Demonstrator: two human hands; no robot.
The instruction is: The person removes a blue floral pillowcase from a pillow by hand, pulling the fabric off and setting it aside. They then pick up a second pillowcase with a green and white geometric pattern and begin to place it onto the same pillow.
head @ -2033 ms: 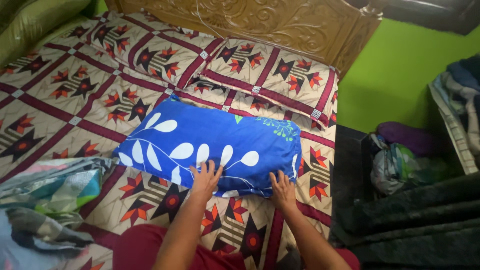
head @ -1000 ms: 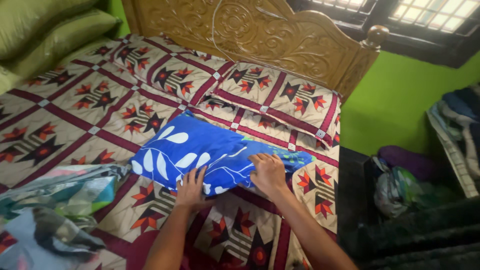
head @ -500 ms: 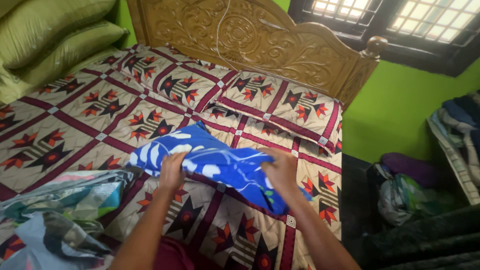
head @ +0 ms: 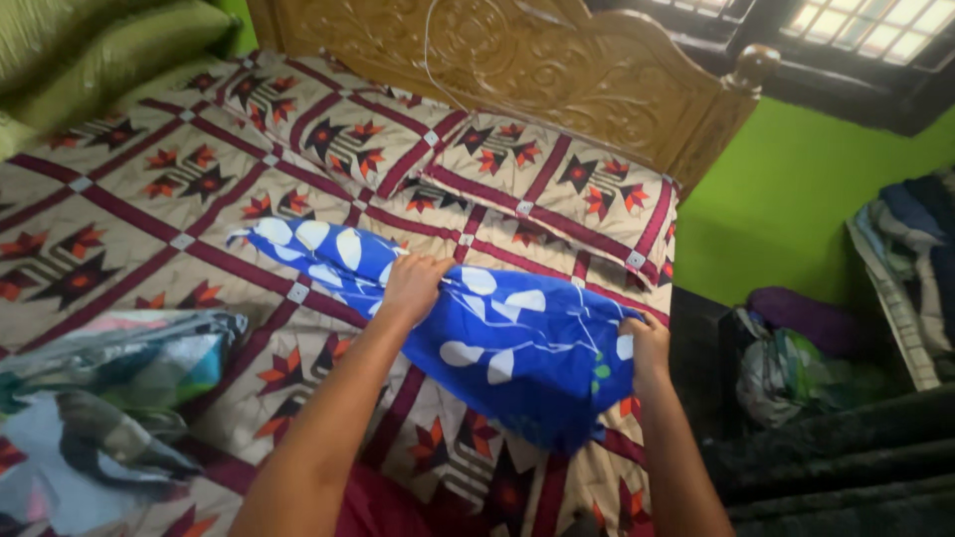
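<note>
1. The left hand point(head: 413, 283) is closed tight on the top edge of the blue cloth with white leaves point(head: 497, 338). The fingers are curled around a bunch of it.
2. The right hand point(head: 647, 348) pinches the other end of the same cloth at its right edge.
3. The blue cloth is lifted up off the bed between the two hands. Its left end trails down and touches the bed cover point(head: 129, 199), and its middle hangs down loose.
4. The bed cover is cream with dark red stripes and red and black star shapes.
5. Two pillows point(head: 557, 179) in the same pattern lie side by side at the top of the bed, just below the carved wooden headboard point(head: 557, 70).
6. One pile of mixed folded cloths point(head: 99, 388) sits on the bed at the left, near the left arm.
7. Green cushions point(head: 109, 45) rest at the far left corner.
8. The wall point(head: 796, 189) is bright green, with one window point(head: 856, 30) above it.
9. More bundles of cloth point(head: 806, 358) lie beside the bed on the right.
</note>
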